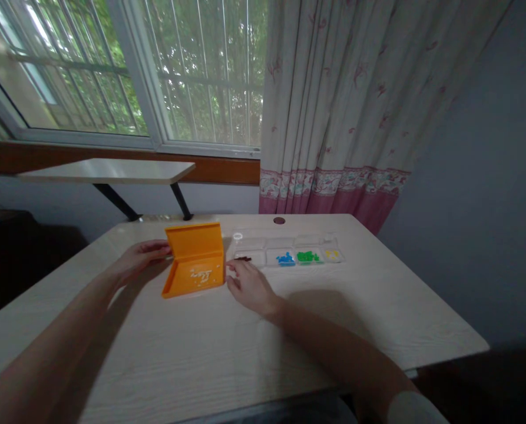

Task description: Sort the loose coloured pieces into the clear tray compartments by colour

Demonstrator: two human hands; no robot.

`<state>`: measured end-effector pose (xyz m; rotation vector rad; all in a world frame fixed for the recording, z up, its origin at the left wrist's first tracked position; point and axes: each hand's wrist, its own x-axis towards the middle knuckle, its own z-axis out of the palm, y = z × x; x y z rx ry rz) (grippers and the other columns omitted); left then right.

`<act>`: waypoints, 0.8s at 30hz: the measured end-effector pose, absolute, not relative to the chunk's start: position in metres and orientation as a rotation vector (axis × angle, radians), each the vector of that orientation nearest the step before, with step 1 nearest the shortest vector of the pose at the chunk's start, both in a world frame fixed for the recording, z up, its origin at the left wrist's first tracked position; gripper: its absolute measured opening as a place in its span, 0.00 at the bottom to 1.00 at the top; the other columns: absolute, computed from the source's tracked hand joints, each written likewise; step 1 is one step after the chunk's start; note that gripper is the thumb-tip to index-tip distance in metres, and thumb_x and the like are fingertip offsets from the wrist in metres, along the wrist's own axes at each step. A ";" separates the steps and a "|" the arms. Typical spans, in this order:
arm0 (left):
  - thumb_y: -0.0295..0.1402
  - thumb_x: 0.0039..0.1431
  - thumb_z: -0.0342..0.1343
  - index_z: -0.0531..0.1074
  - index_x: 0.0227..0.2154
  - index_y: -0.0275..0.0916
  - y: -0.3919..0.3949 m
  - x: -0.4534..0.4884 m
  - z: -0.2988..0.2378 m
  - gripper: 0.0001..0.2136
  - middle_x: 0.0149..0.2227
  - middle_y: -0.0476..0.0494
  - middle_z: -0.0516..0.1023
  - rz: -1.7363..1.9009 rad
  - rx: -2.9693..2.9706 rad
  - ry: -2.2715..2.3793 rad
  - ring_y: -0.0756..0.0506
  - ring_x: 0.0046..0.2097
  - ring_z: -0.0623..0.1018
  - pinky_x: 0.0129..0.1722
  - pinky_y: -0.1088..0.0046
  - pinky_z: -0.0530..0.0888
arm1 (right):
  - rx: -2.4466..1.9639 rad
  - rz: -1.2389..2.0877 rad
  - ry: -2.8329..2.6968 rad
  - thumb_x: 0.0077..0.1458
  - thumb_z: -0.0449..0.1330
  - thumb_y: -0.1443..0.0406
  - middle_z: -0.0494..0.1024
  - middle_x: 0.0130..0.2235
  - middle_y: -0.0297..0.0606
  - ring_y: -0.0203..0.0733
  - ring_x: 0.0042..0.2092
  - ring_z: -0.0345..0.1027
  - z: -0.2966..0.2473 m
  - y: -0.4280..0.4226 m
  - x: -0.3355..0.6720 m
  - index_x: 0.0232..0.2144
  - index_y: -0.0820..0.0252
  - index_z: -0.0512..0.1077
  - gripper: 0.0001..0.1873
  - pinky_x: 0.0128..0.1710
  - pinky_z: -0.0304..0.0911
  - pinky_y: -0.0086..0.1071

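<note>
An orange plastic box [195, 241] stands on the table with its lid raised and leaning back. Small white pieces [204, 275] lie scattered in its shallow base. At the box's left side is my left hand [144, 257], its fingers closed on the edge near the hinge, the fingertips partly behind the lid. My right hand [249, 285] is at the right rim, fingers curled in against it. Just beyond that hand, a clear compartment tray [267, 242] holds dark brown pieces [244, 258], blue pieces [285, 258], green pieces [308, 257] and yellow pieces [332, 254] in separate front compartments.
A raised white shelf [112, 169] on black legs stands at the table's back left. Behind the pale wooden table [192, 353] are a barred window [209, 76] and a long curtain [333, 118]. A round brown disc [279, 221] sits near the back edge.
</note>
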<state>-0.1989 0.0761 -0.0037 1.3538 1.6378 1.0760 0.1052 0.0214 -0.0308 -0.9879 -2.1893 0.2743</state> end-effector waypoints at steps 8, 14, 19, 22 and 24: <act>0.52 0.40 0.57 0.74 0.33 0.35 0.040 -0.194 0.015 0.24 0.40 0.41 0.77 0.705 1.661 1.660 0.40 0.44 0.73 0.46 0.66 0.70 | -0.896 0.245 -2.142 0.55 0.49 0.66 0.69 0.47 0.43 0.40 0.49 0.60 -0.032 0.018 0.106 0.50 0.62 0.61 0.19 0.50 0.58 0.35; 0.47 0.49 0.53 0.75 0.36 0.42 0.001 -0.150 0.009 0.17 0.43 0.42 0.75 0.627 2.399 1.472 0.43 0.46 0.73 0.48 0.67 0.69 | -0.838 0.147 -2.321 0.54 0.49 0.68 0.70 0.47 0.40 0.39 0.47 0.61 -0.041 0.019 0.101 0.43 0.61 0.67 0.14 0.49 0.58 0.34; 0.43 0.53 0.49 0.74 0.39 0.44 0.004 -0.145 -0.021 0.15 0.45 0.42 0.73 0.611 2.638 1.561 0.42 0.47 0.72 0.47 0.67 0.70 | -0.859 0.072 -2.442 0.56 0.47 0.67 0.69 0.49 0.40 0.39 0.48 0.60 -0.040 0.018 0.100 0.48 0.63 0.64 0.18 0.50 0.57 0.33; 0.42 0.54 0.47 0.74 0.39 0.44 0.014 -0.149 -0.027 0.15 0.45 0.41 0.73 0.637 2.644 1.596 0.42 0.46 0.73 0.47 0.66 0.70 | -0.901 0.001 -2.518 0.57 0.46 0.67 0.67 0.52 0.41 0.41 0.49 0.60 -0.036 0.015 0.098 0.52 0.64 0.61 0.20 0.49 0.59 0.35; 0.43 0.54 0.47 0.74 0.40 0.44 0.018 -0.150 -0.027 0.16 0.45 0.41 0.73 0.638 2.631 1.626 0.42 0.46 0.73 0.46 0.65 0.70 | -0.951 -0.034 -2.537 0.57 0.46 0.66 0.65 0.54 0.42 0.42 0.50 0.59 -0.034 0.013 0.096 0.53 0.65 0.59 0.21 0.49 0.59 0.36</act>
